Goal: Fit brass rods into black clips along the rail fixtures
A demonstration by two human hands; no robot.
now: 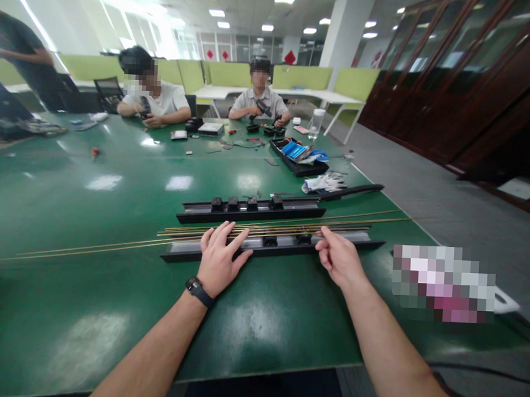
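A bundle of thin brass-coloured rods (270, 230) lies lengthwise along a long black channel (186, 250) with a pale inside. My left hand (221, 256) rests palm down over the rods and channel, its fingers spread. To the right, my right hand (340, 259) is closed, with thumb and forefinger pinched at the rods; its other fingers curl under. Between the hands, small black blocks (270, 241) sit in the channel. Some rods stick out far past both ends of it. A second black channel (198, 210) lies just beyond, with several black blocks (233, 203) in it.
White gloves (325, 182) and a black tray (299, 165) holding blue items lie farther back. A blurred-out object (446, 282) is at the right. Two people sit across the green table (128, 198), with small parts before them; another person stands at far left.
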